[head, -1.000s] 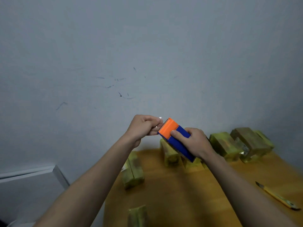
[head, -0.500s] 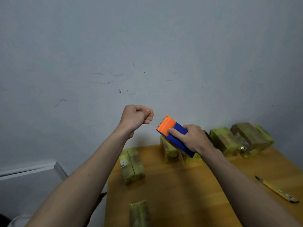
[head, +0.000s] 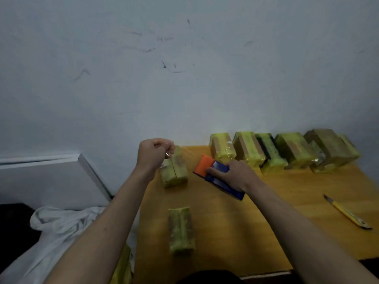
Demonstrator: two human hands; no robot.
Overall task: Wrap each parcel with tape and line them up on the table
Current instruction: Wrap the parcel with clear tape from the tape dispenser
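At six o'clock on the orange-brown wooden worktop (head: pixel 256 228), one yellow-green taped parcel (head: pixel 181 229) is lying alone, with a second yellow-green block (head: pixel 174 169) farther back at eleven, both seemingly waiting to be lined up. Between them and the wall, the right hand (head: pixel 233 176), its grip grasping the orange-and-blue tape dispenser (head: pixel 217 177), is hovering, while the left hand (head: pixel 152 154), grip clenched, is apparently pinching clear tape. Farthest, at one o'clock, the row of wrapped yellow-green and brown parcels (head: pixel 285 150) is sitting finished along the wall.

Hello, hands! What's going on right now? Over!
Left hand pinching clear tape end. Right hand gripping orange-and-blue tape dispenser over table. Wrapped parcels lined along wall. Nothing blocking.
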